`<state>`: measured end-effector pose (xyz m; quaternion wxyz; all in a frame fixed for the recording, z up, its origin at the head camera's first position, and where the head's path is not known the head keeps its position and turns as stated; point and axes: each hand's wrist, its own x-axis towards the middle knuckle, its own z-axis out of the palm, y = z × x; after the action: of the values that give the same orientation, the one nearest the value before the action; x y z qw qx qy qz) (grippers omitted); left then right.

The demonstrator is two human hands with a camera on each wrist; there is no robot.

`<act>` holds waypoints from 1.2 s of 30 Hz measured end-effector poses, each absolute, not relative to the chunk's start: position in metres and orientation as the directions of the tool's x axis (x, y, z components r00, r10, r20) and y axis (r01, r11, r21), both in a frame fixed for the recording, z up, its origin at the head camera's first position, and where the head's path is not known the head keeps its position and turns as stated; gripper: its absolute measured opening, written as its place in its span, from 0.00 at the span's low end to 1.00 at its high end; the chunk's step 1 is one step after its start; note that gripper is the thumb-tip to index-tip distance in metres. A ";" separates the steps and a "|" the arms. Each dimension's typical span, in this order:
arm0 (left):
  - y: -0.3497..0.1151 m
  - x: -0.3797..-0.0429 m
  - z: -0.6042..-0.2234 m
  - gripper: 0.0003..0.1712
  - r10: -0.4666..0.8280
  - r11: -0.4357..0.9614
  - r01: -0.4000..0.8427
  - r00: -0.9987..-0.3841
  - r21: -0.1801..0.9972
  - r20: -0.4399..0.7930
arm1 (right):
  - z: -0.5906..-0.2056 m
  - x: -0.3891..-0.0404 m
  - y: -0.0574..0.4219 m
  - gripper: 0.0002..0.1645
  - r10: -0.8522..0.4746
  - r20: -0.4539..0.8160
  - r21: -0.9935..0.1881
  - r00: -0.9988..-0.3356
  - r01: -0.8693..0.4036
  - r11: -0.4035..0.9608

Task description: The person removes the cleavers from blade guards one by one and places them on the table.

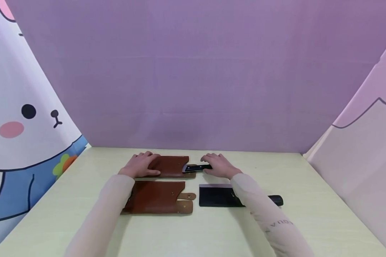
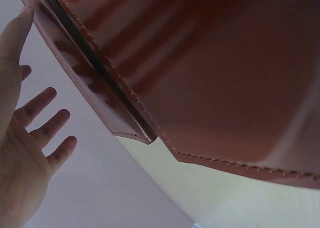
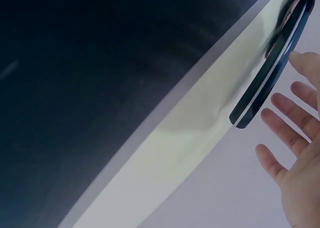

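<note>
In the head view, a knife's black handle (image 1: pixel 197 168) sticks out of the right end of the far brown leather sheath (image 1: pixel 172 165). My left hand (image 1: pixel 141 165) is at that sheath's left end. The left wrist view shows its thumb at the edge of the far sheath (image 2: pixel 82 70), the other fingers spread loosely. My right hand (image 1: pixel 219 165) is by the free end of the handle. Seen from the right wrist, the thumb is close to the black handle (image 3: pixel 272 70), touching or nearly so; the fingers are loosely extended and not wrapped round it.
A second brown sheath (image 1: pixel 157 197) with a snap strap lies nearer on the pale table (image 1: pixel 180 235). Beside it on the right is a cleaver with a wide black blade (image 1: pixel 215 196), partly hidden under the right forearm. A purple cloth backdrop (image 1: pixel 193 89) stands behind.
</note>
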<state>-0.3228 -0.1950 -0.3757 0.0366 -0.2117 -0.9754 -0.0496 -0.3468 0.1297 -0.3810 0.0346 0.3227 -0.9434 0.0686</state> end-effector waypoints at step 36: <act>-0.187 -0.332 -0.384 0.53 0.378 0.918 0.369 -0.925 0.145 -0.042 | -0.394 -0.358 0.114 0.19 -0.617 0.021 -0.129 -0.787 -0.614 0.779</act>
<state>-0.3322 -0.1874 -0.3840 -0.0346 -0.1909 -0.9787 -0.0675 -0.3579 0.1142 -0.3935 -0.0110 0.3264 -0.9430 0.0646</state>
